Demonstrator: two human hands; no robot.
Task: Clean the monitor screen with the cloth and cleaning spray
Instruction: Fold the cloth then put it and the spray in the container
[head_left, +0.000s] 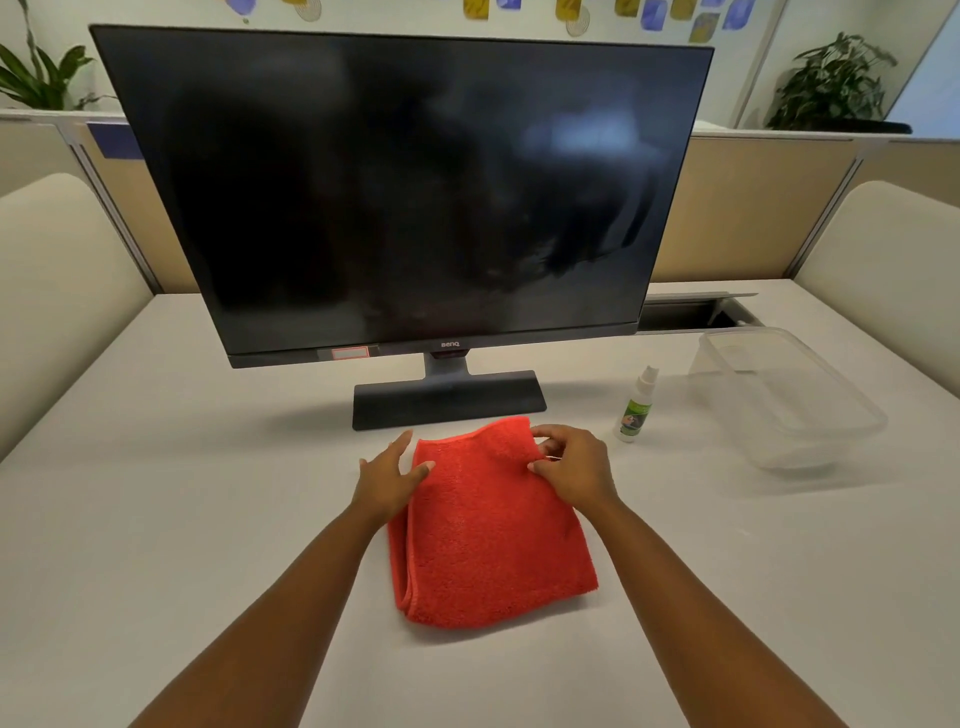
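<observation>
Fuzzy terry cloth (488, 525), glossy screen (395, 192)

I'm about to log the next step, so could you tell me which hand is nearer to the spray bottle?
Right. The right hand pinches the red cloth's far right corner, just left of the spray bottle. The left hand rests at the cloth's left edge, farther away.

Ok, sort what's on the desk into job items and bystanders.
For the job: monitor, red cloth under both hands (left hand, right hand), spray bottle.
Just lying about: clear plastic container, potted plants.
</observation>
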